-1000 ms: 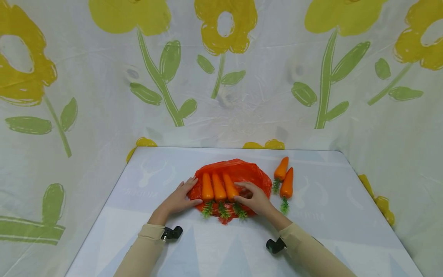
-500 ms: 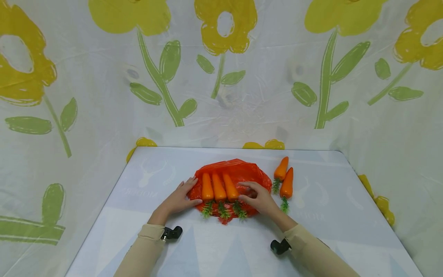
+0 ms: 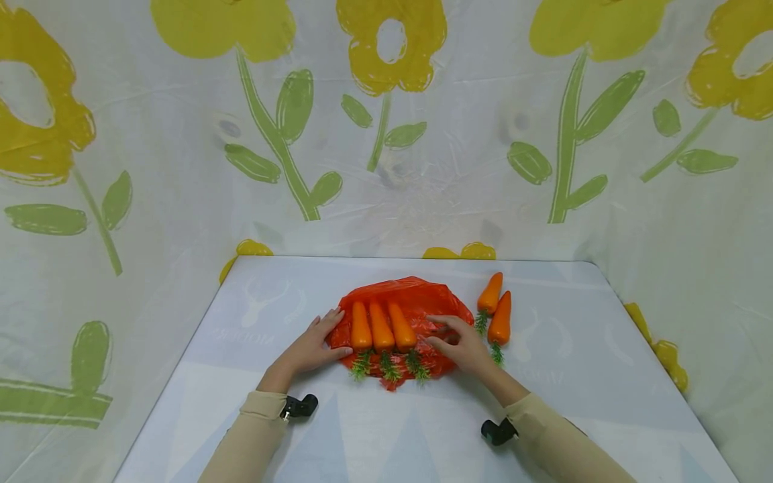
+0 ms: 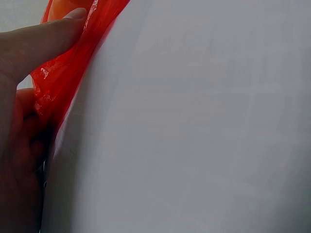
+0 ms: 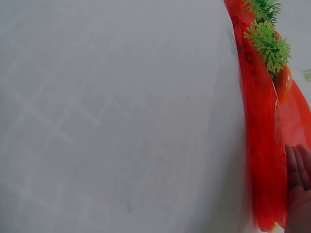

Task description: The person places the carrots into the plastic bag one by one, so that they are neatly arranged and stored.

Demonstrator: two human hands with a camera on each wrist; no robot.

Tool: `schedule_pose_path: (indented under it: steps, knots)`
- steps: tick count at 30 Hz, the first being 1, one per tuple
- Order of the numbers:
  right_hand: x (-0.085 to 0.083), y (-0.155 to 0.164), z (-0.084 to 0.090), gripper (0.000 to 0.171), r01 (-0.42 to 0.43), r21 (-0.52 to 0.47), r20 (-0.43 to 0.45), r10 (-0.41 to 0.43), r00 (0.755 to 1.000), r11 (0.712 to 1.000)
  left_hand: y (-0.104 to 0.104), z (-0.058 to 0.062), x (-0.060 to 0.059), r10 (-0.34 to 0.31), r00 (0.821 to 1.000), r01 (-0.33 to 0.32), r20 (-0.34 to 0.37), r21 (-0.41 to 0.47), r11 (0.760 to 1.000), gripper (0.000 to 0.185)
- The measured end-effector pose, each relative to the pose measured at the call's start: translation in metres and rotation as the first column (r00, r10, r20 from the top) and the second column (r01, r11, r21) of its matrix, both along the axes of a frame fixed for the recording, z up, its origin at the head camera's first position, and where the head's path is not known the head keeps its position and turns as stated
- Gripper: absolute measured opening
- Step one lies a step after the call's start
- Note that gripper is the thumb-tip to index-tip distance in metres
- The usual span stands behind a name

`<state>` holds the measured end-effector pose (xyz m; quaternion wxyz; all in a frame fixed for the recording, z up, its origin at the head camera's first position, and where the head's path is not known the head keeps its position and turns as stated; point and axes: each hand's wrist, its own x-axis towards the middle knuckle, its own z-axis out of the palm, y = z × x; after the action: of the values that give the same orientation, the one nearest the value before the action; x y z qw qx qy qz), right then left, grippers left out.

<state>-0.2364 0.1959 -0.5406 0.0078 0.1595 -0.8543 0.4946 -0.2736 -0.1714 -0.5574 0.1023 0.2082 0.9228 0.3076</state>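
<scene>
Left hand point(image 3: 306, 345) is resting at nine o'clock on a red bag point(image 3: 425, 295), its thumb lying over the plastic, whether it is pinching impossible to tell, while the right hand point(image 3: 470, 347) is hanging at three o'clock with thumb and fingers parted, gripping nothing. Between the hands, three orange carrots point(image 3: 381, 327) are lying side by side against the spread bag, pointing toward twelve, their leafy tops point(image 3: 390, 367) trailing toward six. Smooth and glossy, the carrots are looking light, stiff and a little slippery, their thick middles offering a surer hold than the feathery greens. Thin, crinkled and limp, the bag is probably sliding and tearing easily, favoring a gentle pinch at its rim. Two loose carrots point(image 3: 500, 322) are crowding the passage at two o'clock. Beyond the bag, the surface point(image 3: 392, 443) is ending near a flower-printed backdrop point(image 3: 465, 181) at twelve, leaving wider room at ten and six.
</scene>
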Motion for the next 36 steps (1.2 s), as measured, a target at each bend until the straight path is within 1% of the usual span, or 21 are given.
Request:
schedule_pose_path:
  steps: [3, 8, 13, 18, 22, 28, 36]
  knots:
    - [0.000, 0.004, 0.000, 0.048, 0.012, 0.014, 0.000, -0.012, 1.000, 1.000, -0.001, 0.000, 0.000, 0.003, 1.000, -0.003, 0.004, -0.004, 1.000, 0.097]
    - [0.003, 0.009, 0.004, 0.046, 0.045, 0.023, 0.036, -0.045, 0.998, 0.999, -0.001, 0.001, 0.001, 0.002, 1.000, -0.002, 0.005, 0.003, 1.000, 0.097]
    - [0.004, 0.014, 0.007, 0.044, 0.060, 0.030, 0.024, -0.061, 0.998, 0.998, 0.000, 0.000, 0.001, 0.000, 1.000, 0.000, 0.001, 0.002, 1.000, 0.096]
    - [0.005, 0.019, 0.007, 0.043, 0.087, 0.059, 0.033, -0.089, 0.996, 0.994, 0.000, 0.000, 0.001, 0.009, 1.000, -0.009, 0.010, 0.004, 1.000, 0.096]
    - [0.006, 0.023, 0.009, 0.042, 0.085, 0.071, 0.015, -0.086, 0.996, 0.994, -0.001, 0.000, 0.001, 0.015, 1.000, -0.014, 0.017, -0.006, 1.000, 0.097]
    - [0.007, 0.030, 0.012, 0.044, 0.065, 0.052, -0.002, -0.065, 0.998, 0.997, -0.001, 0.000, 0.002, 0.018, 1.000, -0.018, 0.022, 0.001, 1.000, 0.098]
    - [0.009, 0.040, 0.014, 0.044, 0.070, 0.034, -0.038, -0.068, 0.997, 0.997, 0.000, -0.001, 0.002, 0.024, 0.999, -0.024, 0.022, -0.001, 1.000, 0.097]
